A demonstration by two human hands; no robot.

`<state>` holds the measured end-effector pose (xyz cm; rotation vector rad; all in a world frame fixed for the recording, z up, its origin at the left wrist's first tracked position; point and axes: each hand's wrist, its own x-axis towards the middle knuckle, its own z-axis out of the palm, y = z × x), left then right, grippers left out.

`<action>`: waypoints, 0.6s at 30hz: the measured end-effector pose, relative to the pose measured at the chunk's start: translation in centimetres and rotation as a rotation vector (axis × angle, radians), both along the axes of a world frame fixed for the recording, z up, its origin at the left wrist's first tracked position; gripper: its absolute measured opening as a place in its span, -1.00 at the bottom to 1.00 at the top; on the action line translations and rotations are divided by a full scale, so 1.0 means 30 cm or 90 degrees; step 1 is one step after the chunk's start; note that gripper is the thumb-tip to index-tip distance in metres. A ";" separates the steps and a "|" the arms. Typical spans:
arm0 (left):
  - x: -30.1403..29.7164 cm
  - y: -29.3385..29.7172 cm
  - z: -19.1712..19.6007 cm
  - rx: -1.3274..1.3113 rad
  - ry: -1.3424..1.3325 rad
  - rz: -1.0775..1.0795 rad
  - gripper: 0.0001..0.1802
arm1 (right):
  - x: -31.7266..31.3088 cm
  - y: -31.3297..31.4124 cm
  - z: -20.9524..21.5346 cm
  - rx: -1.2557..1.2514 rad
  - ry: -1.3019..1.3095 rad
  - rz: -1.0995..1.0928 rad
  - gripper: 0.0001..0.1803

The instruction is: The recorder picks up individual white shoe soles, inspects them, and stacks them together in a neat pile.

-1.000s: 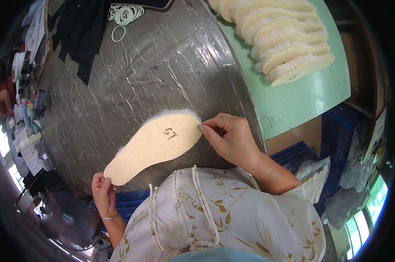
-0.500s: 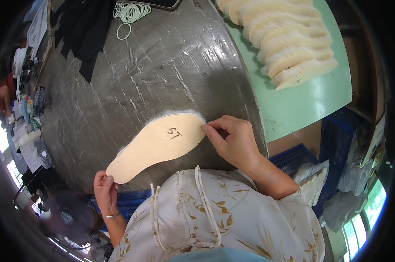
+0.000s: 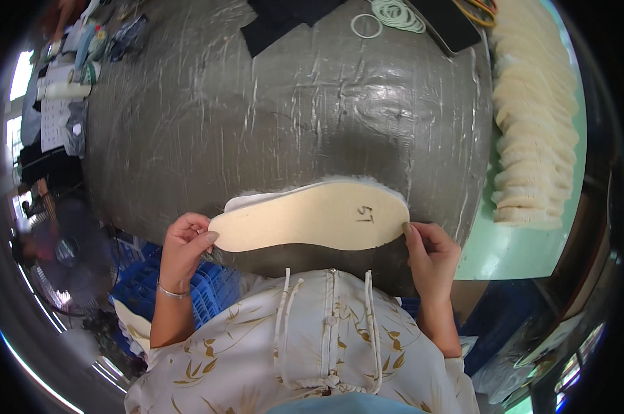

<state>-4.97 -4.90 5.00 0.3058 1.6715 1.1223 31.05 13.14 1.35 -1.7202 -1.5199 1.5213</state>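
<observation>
A cream insole (image 3: 291, 219) with a fluffy white far edge and a dark handwritten mark lies level between my hands, just above the near side of the grey table. My left hand (image 3: 183, 250) pinches its narrower left end between thumb and fingers. At the wider right end, my right hand (image 3: 433, 257) grips the rim in the same way. A paler edge (image 3: 246, 200) shows behind the insole's left half; whether it is a second layer I cannot tell.
A plastic-covered grey table (image 3: 291, 117) spreads ahead. Stacked fleecy insoles (image 3: 536, 131) line a green board (image 3: 526, 255) at right. Black cloth (image 3: 277, 24), pale green rings (image 3: 398, 15) and a phone (image 3: 446, 24) lie far off. A blue crate (image 3: 215, 290) and a fan (image 3: 67, 252) stand lower left.
The view has turned, bringing the phone and more of the insole stack into sight. The insole has swung from slanted to nearly level, with both hands still holding its ends.
</observation>
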 end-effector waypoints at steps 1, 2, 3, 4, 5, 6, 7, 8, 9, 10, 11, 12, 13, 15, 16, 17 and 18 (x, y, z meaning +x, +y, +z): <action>0.003 0.000 0.000 0.009 -0.003 0.003 -0.77 | 0.002 -0.003 -0.003 -0.016 -0.008 -0.017 -0.93; -0.001 -0.007 -0.001 0.013 -0.001 -0.020 -0.77 | 0.006 -0.008 -0.011 0.001 -0.021 -0.011 -0.91; 0.001 -0.009 -0.001 0.013 -0.004 -0.003 -0.77 | 0.003 -0.007 -0.003 0.001 -0.024 0.007 -0.91; 0.008 -0.007 -0.001 0.032 -0.007 -0.011 -0.77 | -0.001 -0.004 0.008 -0.033 -0.014 -0.016 -0.90; 0.012 -0.006 0.000 0.051 -0.011 -0.021 -0.78 | -0.004 -0.003 0.015 -0.066 -0.005 -0.040 -0.89; 0.010 -0.004 0.001 0.062 -0.018 -0.034 -0.78 | 0.001 -0.008 0.006 -0.045 -0.011 -0.031 -0.88; 0.013 -0.002 0.001 0.062 -0.023 -0.022 -0.78 | -0.006 -0.007 0.009 -0.046 -0.017 -0.019 -0.88; 0.019 0.000 -0.001 0.066 -0.019 -0.024 -0.78 | -0.013 -0.005 0.013 -0.055 -0.018 -0.033 -0.87; 0.020 -0.001 -0.002 0.068 -0.015 -0.027 -0.77 | -0.021 -0.005 0.019 -0.066 -0.019 -0.049 -0.87; 0.016 -0.004 -0.008 0.050 -0.019 -0.031 -0.70 | -0.018 -0.004 0.019 -0.062 -0.023 -0.040 -0.86; 0.017 -0.005 -0.017 0.048 -0.023 -0.023 -0.70 | -0.017 -0.003 0.020 -0.064 -0.028 -0.031 -0.86; 0.020 -0.002 -0.025 0.048 -0.029 -0.003 -0.65 | -0.018 -0.003 0.020 -0.066 -0.031 -0.038 -0.86; 0.022 0.000 -0.032 0.048 -0.034 0.016 -0.59 | -0.019 -0.003 0.020 -0.069 -0.033 -0.045 -0.86; 0.032 -0.001 -0.053 0.061 -0.009 0.009 -0.52 | -0.029 -0.005 0.023 -0.053 -0.030 -0.048 -0.86; 0.038 0.002 -0.062 0.060 0.019 0.005 -0.52 | -0.026 -0.004 0.020 -0.052 -0.033 -0.049 -0.86; 0.043 0.005 -0.069 0.058 0.048 0.001 -0.52 | -0.025 -0.005 0.018 -0.051 -0.036 -0.051 -0.86; 0.049 0.012 -0.080 0.062 0.048 0.014 -0.52 | -0.032 -0.003 0.030 -0.052 -0.042 -0.054 -0.86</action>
